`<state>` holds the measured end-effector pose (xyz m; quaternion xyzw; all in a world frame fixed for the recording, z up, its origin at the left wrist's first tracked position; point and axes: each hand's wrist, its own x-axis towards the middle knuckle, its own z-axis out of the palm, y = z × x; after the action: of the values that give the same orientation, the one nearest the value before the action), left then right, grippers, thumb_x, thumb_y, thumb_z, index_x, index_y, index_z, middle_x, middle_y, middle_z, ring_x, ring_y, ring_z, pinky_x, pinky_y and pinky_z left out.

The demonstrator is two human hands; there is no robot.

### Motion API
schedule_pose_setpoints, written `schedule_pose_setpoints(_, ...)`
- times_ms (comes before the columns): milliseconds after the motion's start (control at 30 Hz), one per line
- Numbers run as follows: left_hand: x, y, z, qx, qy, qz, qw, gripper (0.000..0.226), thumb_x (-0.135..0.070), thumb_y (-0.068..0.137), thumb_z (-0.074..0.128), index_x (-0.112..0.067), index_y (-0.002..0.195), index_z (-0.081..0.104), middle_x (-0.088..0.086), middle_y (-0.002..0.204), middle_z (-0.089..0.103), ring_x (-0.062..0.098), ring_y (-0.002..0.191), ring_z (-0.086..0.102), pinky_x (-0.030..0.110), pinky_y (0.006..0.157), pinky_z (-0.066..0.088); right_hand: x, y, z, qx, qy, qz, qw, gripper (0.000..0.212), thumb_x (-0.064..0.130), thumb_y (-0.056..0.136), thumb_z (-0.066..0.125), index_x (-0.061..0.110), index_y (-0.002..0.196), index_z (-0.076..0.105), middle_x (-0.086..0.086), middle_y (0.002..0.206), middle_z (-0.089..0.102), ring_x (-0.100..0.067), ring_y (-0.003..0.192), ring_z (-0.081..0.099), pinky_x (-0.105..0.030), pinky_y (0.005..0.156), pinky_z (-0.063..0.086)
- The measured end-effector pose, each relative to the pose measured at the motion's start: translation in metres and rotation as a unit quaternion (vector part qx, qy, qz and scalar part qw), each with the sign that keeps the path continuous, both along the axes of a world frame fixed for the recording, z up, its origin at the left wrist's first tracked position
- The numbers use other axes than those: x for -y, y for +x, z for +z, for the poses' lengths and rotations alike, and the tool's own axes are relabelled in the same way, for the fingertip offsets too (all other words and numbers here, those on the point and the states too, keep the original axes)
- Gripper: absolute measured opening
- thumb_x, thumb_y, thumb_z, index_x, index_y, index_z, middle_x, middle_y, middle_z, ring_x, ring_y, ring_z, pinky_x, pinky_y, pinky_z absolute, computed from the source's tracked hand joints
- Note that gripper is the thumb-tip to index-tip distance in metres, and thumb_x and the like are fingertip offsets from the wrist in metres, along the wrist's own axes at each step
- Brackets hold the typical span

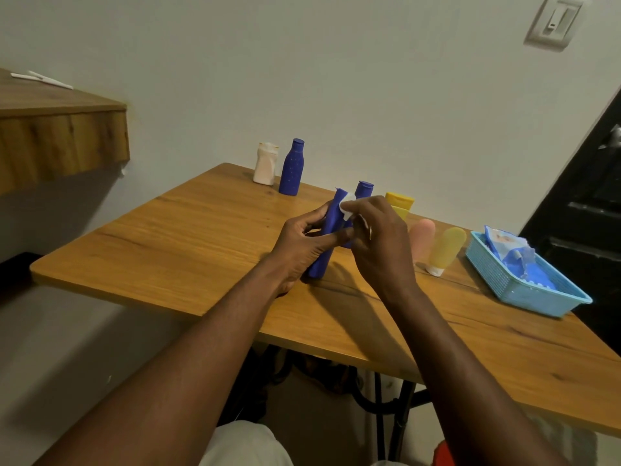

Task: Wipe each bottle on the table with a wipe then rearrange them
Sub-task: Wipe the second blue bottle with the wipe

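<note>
- While we work on it close in front of us, the blue bottle (332, 215) leans with its base on the bench (168, 237) and its top tipped away. Our left hand (302, 245) is wrapped round its middle.
- Our right hand (379, 240) pinches a small white wipe (347, 200) against the bottle near its top.
- We judge the bottle to be light, stiff, smooth plastic, likely slippery once damp. The waist looks like the safest place to grip while the wipe runs over the neck and sides.
- Just behind stand a second blue bottle (365, 190) and a yellow bottle (400, 200). To the right are a pink tube (424, 235) and a yellow tube (446, 245), the latter standing on its white cap.
- At the right edge a blue basket (524, 292) holds a packet (504, 243), and its print is too blurred to read.
- Farthest back, by the wall, a white bottle (265, 164) and a tall blue bottle (292, 169) stand side by side. We can read no brand or label on any of them.
</note>
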<state>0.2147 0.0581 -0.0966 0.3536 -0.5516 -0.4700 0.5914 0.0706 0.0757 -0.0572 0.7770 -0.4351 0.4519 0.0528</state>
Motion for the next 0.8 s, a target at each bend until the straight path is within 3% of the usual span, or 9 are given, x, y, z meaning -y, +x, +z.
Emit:
schedule_pose_setpoints(100,0.0,0.0,0.001,0.001,0.002,0.003,1.0,0.085,-0.037,0.072,0.086,-0.03,0.151,0.054,-0.013,0.13,0.07,0.007,0.125,0.058,0.041,0.11,0.05,0.0,-0.001,0.003,-0.037,-0.008,-0.016,0.999,0.03,0.004,0.095,0.064,0.012,0.124,0.068,-0.007,0.123,0.062,-0.021,0.116,0.056,-0.033,0.087,0.053)
schedule_pose_setpoints(367,0.002,0.001,-0.002,0.013,-0.01,0.009,1.0,0.076,-0.022,0.083,0.086,-0.029,0.152,0.055,-0.012,0.135,0.069,0.003,0.122,0.06,0.03,0.103,0.052,-0.004,-0.002,0.001,-0.015,-0.013,-0.047,0.999,0.028,0.01,0.092,0.068,0.012,0.12,0.071,-0.007,0.116,0.062,-0.02,0.104,0.059,-0.029,0.077,0.052)
schedule_pose_setpoints(567,0.005,0.001,-0.004,0.016,0.007,0.021,1.0,0.065,-0.012,0.087,0.082,-0.025,0.147,0.06,-0.009,0.134,0.07,0.01,0.126,0.06,0.045,0.109,0.053,-0.008,0.009,0.003,-0.153,-0.082,-0.082,0.981,0.036,0.009,0.086,0.074,0.012,0.122,0.07,-0.013,0.118,0.063,-0.03,0.109,0.056,-0.039,0.078,0.05)
schedule_pose_setpoints(633,0.005,0.001,-0.005,0.016,0.003,0.02,1.0,0.066,-0.01,0.087,0.082,-0.026,0.147,0.06,-0.01,0.133,0.07,0.01,0.125,0.06,0.045,0.109,0.053,-0.006,0.01,0.005,-0.124,-0.068,-0.075,0.987,0.035,0.008,0.088,0.072,0.011,0.123,0.069,-0.012,0.12,0.06,-0.028,0.109,0.056,-0.037,0.077,0.053)
schedule_pose_setpoints(800,0.004,0.002,-0.004,0.02,-0.007,0.003,1.0,0.074,-0.019,0.08,0.09,-0.03,0.146,0.061,-0.009,0.129,0.072,0.015,0.123,0.064,0.044,0.109,0.053,-0.002,0.006,0.009,0.079,-0.024,-0.005,0.997,0.036,-0.003,0.091,0.064,0.011,0.124,0.067,-0.008,0.118,0.06,-0.012,0.105,0.056,-0.02,0.081,0.051)
